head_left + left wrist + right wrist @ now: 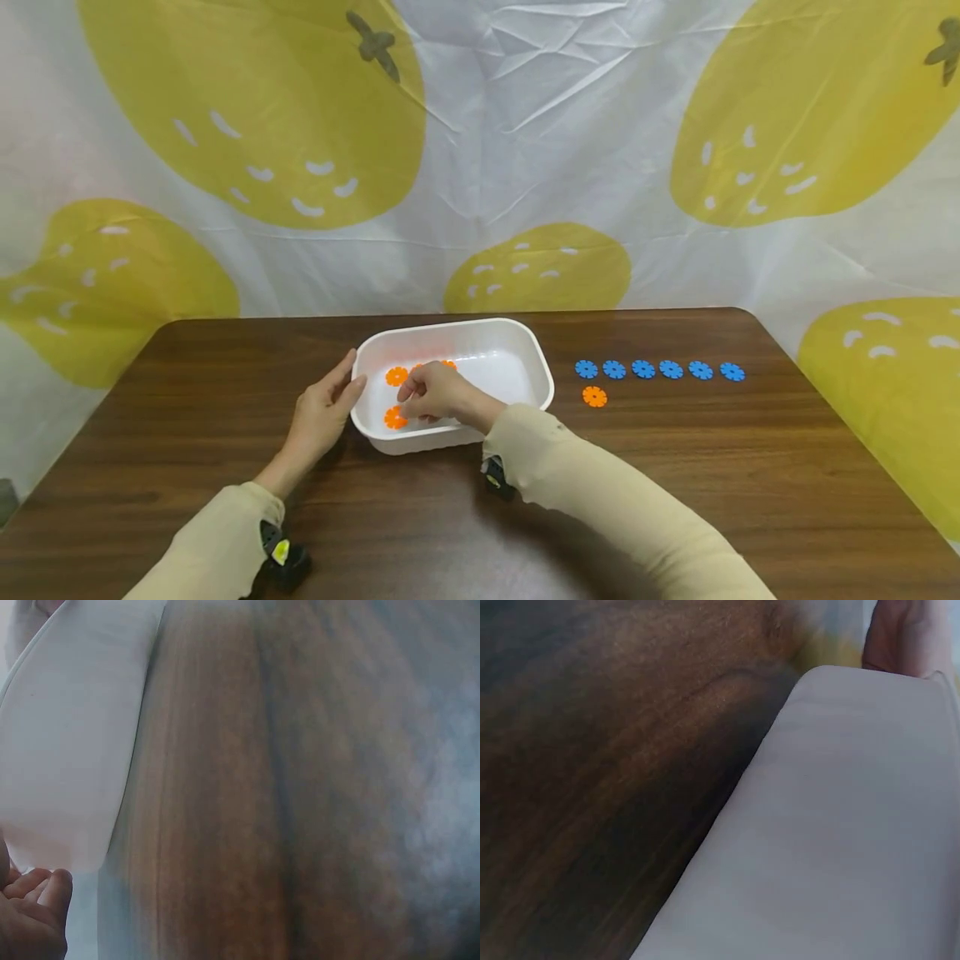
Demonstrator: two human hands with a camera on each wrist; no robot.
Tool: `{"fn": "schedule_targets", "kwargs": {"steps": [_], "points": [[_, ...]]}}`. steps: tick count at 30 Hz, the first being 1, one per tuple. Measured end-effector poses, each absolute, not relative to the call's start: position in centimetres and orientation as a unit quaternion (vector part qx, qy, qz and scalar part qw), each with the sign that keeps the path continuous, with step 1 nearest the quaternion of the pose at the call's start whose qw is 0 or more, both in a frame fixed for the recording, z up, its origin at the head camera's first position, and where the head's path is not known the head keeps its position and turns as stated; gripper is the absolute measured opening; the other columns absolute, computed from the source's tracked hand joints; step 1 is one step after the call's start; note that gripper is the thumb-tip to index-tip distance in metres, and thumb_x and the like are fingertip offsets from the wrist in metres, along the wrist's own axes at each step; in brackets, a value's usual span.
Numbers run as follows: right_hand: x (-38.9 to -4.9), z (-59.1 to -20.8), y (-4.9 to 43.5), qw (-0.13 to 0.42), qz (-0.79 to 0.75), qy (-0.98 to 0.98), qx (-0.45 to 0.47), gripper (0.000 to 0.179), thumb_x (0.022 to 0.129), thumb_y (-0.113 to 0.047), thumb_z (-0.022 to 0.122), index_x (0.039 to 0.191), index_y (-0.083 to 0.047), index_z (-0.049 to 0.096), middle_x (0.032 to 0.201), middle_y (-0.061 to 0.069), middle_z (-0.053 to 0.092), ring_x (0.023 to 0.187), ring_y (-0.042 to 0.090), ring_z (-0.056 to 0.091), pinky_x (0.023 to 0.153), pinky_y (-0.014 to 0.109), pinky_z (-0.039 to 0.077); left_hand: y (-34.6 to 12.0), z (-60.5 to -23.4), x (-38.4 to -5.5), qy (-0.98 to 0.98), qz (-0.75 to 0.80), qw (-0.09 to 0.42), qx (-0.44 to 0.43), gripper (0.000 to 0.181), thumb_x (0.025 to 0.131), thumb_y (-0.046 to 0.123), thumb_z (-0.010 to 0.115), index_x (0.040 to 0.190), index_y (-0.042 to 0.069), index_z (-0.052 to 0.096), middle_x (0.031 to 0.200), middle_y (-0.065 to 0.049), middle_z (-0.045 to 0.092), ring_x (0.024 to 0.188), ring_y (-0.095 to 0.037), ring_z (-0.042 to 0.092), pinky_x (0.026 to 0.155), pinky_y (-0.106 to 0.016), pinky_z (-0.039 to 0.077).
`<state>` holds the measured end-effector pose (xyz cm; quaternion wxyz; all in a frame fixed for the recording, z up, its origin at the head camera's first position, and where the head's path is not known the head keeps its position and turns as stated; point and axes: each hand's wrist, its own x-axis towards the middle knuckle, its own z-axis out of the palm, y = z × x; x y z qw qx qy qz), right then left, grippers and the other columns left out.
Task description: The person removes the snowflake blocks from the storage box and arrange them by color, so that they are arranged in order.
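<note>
A white plastic basin point(528, 379) stands on the table, holding several orange notched discs point(397, 377). My left hand point(318, 417) grips its left end, with the thumb at the rim and the fingers along the outer wall. Inside the basin my right hand point(442, 392) has bent fingers, its fingertips at the edge of an orange notched disc point(393, 418); whether they pinch it I cannot tell. In the left wrist view some left fingers point(52, 900) show by the basin's wall point(75, 735). The right wrist view shows mostly the basin's outer side point(817, 810).
To the right of the basin, several blue notched discs point(642, 369) lie in a row on the brown wooden table point(420, 525). One orange notched disc point(595, 397) lies below the row's left end. A fruit-patterned curtain point(540, 167) hangs behind the table.
</note>
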<state>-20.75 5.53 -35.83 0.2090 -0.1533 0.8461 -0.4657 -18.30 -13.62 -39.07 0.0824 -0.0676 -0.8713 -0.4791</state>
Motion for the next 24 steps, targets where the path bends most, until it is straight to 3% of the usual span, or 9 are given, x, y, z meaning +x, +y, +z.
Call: {"fn": "schedule_targets", "kwargs": {"steps": [15,24], "points": [[-21.0,-36.5,4.6,0.204,-0.393,0.88,-0.169,0.026,0.07,0.001,0.078,0.092,0.003,0.064,0.062,-0.002,0.049,0.053,0.007,0.045,0.048,0.014,0.038,-13.5,-39.2,-18.4,-0.873,-0.475,0.087,-0.065,0.048,0.096,0.022,0.055,0.139,0.003,0.044,0.137,-0.016,0.046,0.12,-0.033,0.052,0.099,-0.046,0.044],[-21.6,-37.1,4.1,0.187,-0.354,0.896,-0.19,0.025,0.068,0.002,0.078,0.085,-0.002,0.06,0.072,0.004,0.057,0.065,0.012,0.051,0.057,0.018,0.044,-13.5,-39.1,-18.2,-0.874,-0.475,0.085,-0.062,0.048,0.097,0.023,0.053,0.14,0.004,0.043,0.138,-0.016,0.046,0.118,-0.031,0.054,0.097,-0.046,0.045]]}}
